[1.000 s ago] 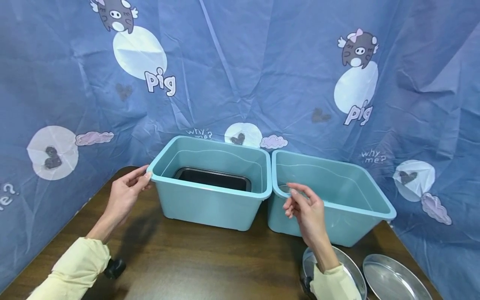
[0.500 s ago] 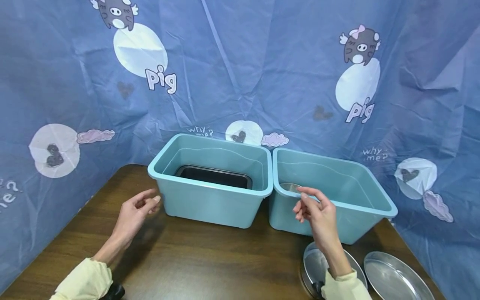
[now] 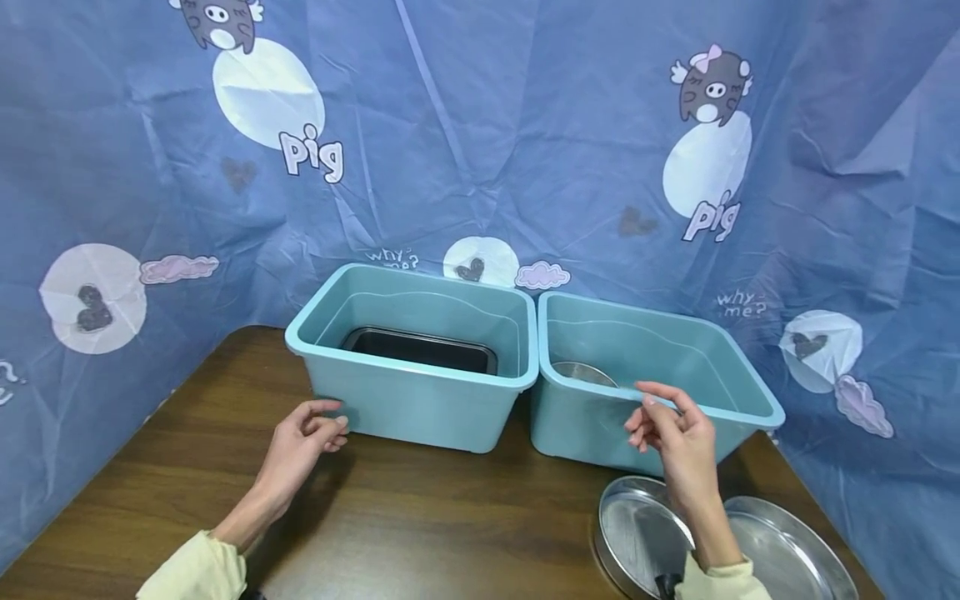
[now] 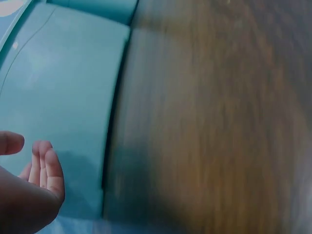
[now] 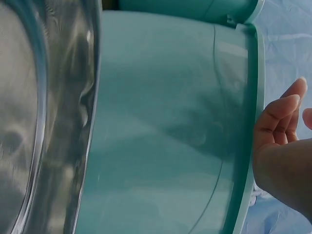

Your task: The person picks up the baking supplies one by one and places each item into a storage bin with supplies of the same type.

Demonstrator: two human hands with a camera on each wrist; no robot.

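Observation:
Two light-blue plastic bins stand side by side. In the left bin point(image 3: 408, 408) lies a black rectangular baking pan point(image 3: 420, 350). Part of a round metal pan point(image 3: 583, 372) shows inside the right bin point(image 3: 585, 425), its lower portion hidden by the front wall. My left hand point(image 3: 300, 450) hovers near the left bin's lower front corner, fingers loosely bent and holding nothing. Before the right bin's front rim is my right hand point(image 3: 684, 442), also with nothing in it, its fingers relaxed. Below it sits a round metal pan point(image 3: 633, 533), partly covered by my wrist.
Another round metal pan point(image 3: 787, 554) lies at the right table edge, beside the first. The wooden table point(image 3: 435, 533) spreads in front of the bins. A blue printed cloth point(image 3: 480, 150) hangs behind and around the table.
My left hand has let go of the left bin's rim and come down and right. My right hand has shifted right, showing more of the round pan in the right bin.

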